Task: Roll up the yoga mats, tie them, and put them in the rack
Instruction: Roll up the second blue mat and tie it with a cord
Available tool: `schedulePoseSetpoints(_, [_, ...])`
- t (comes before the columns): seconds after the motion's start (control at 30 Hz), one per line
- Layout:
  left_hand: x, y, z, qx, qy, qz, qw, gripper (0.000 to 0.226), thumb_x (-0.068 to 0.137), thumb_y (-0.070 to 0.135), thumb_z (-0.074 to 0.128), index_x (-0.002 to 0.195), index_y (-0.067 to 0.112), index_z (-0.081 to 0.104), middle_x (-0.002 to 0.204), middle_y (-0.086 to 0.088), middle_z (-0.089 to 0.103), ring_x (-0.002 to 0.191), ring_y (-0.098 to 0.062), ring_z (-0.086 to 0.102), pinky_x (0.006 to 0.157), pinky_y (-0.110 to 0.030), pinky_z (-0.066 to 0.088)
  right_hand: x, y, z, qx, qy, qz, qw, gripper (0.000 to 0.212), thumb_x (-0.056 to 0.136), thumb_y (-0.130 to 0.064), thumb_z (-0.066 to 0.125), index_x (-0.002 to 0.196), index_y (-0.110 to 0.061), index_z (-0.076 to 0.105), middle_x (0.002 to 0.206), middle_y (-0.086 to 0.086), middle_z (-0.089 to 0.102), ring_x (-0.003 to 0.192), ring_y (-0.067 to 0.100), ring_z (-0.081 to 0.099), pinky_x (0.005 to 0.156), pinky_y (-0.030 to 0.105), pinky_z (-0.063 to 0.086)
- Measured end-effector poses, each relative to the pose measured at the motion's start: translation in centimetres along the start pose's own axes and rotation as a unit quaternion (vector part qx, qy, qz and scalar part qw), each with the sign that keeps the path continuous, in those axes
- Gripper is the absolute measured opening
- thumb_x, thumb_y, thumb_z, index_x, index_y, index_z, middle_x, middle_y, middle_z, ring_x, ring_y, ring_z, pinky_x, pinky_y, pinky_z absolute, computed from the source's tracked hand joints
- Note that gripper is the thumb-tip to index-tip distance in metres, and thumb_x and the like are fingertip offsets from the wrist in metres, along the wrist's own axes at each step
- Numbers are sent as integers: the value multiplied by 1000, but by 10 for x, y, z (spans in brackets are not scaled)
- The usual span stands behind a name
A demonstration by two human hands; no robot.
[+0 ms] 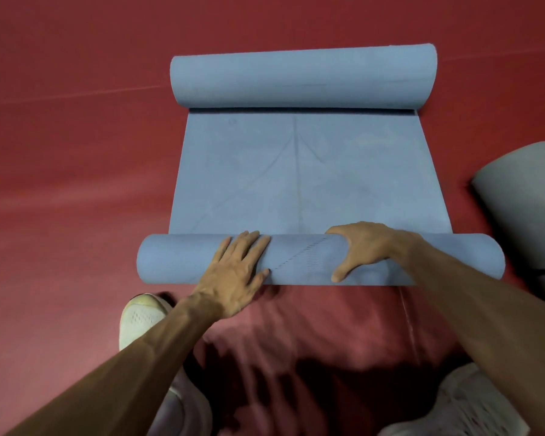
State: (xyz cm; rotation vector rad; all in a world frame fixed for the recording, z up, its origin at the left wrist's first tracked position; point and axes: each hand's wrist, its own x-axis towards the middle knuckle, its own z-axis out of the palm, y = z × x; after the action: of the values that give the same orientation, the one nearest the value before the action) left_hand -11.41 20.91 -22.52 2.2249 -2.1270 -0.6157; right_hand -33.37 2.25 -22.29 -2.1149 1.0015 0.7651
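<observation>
Our left hand (236, 273) lies flat, fingers straight, on the near rolled end of the mat (309, 177). Our right hand (364, 248) curls over the same roll, just beside.

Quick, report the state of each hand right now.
Left hand: open, straight fingers pressing on the blue mat roll.
Right hand: fingers curled over the same roll, holding it.

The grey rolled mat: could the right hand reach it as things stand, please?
Probably yes: the grey mat lies near the right hand, and only the blue mat, lying low, is between.
</observation>
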Motion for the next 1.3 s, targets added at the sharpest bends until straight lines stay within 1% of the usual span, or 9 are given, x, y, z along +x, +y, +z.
schedulePoseSetpoints(0.13, [-7,6,7,-11,-28,-44,999,83,79,63,-5,152,28,14,156,3,19,146,-14,6,118,-37,-9,-1,-4,9,37,-68,7,997,86,42,-71,77,119,-49,49,116,-21,57,105,9,55,98,37,45])
schedulePoseSetpoints(0.27, [-1,18,22,34,-28,-82,996,81,79,64,-11,151,33,9,155,7,17,144,-18,6,115,-46,-8,-15,-6,18,31,-13,4,999,89,46,-75,75,126,-50,45,118,-23,57,110,9,54,99,35,42])
schedulePoseSetpoints(0.4, [9,14,19,54,-6,-85,995,82,79,60,-15,149,33,18,148,9,29,139,-17,19,115,-44,1,-20,-4,25,-2,83,-23,996,89,60,-75,71,137,-40,42,128,-15,51,120,11,48,103,32,35])
schedulePoseSetpoints(0.57, [47,6,3,34,-24,-94,995,61,94,58,5,142,33,34,139,8,43,131,-17,35,111,-43,16,-21,5,49,-87,271,-45,958,92,73,-80,23,142,-23,45,131,-3,53,121,19,50,103,37,30])
schedulePoseSetpoints(0.73, [82,-8,-9,-3,-46,-96,994,48,99,50,19,122,30,55,119,0,60,114,-21,52,97,-42,29,-7,5,74,-138,446,-86,880,72,84,-60,43,133,-8,52,125,14,57,116,31,53,102,57,36])
schedulePoseSetpoints(0.9, [112,-21,-10,-60,7,-130,990,42,95,50,34,81,23,63,90,-3,67,88,-24,58,75,-33,38,2,0,73,-205,386,-47,898,122,50,-74,73,144,-7,33,140,17,49,129,37,46,107,64,30])
schedulePoseSetpoints(1.03, [125,-26,-14,-87,12,-138,986,43,94,49,38,76,19,63,77,0,62,77,-23,55,65,-30,37,15,0,53,-205,358,-30,910,143,15,-78,76,135,-6,50,124,15,60,111,36,59,96,61,41])
schedulePoseSetpoints(1.13, [131,-25,-22,-70,-5,-137,988,45,97,48,31,84,21,64,80,2,60,80,-22,54,70,-33,38,19,-2,34,-205,314,-11,927,128,28,-65,85,138,-11,47,126,8,57,109,30,56,97,52,37])
schedulePoseSetpoints(1.3, [123,-14,-25,6,-21,-113,993,50,98,50,20,98,25,63,103,-1,66,97,-22,57,89,-40,38,22,0,8,-188,245,-37,951,106,53,-61,75,140,-24,29,128,-2,46,114,23,45,99,43,31])
